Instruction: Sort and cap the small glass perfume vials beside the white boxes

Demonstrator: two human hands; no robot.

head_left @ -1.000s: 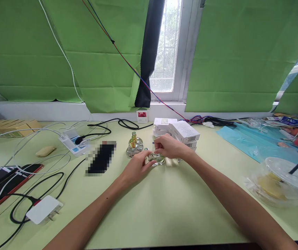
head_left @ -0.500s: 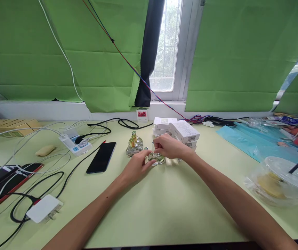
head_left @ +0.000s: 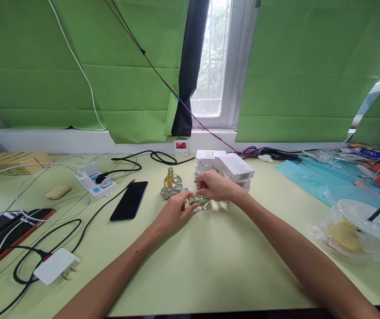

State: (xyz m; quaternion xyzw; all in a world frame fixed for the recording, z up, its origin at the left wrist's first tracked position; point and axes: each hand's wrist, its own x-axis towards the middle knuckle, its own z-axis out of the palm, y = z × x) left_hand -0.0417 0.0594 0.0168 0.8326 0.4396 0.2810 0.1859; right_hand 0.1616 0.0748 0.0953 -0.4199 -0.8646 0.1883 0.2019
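Note:
A clear, rounded glass bottle [head_left: 200,202] stands on the pale yellow-green table [head_left: 193,266]. My left hand [head_left: 178,208] grips it from the left, thumb along its front. Over its top, my right hand [head_left: 213,186] is closed with fingertips pinched at the neck; what lies between those fingers is hidden. Several similar glass bottles with gold necks [head_left: 171,186] stand in a row just left of my hands. White cartons [head_left: 235,168] are stacked behind and to the right of my right hand.
A black phone [head_left: 129,200] lies left of the bottles. Further left are a power strip [head_left: 95,181], tangled cables, a white charger [head_left: 57,266] and cardboard boxes [head_left: 13,163]. At right, a plastic-lidded container with a straw [head_left: 359,228] sits by blue sheeting [head_left: 309,179].

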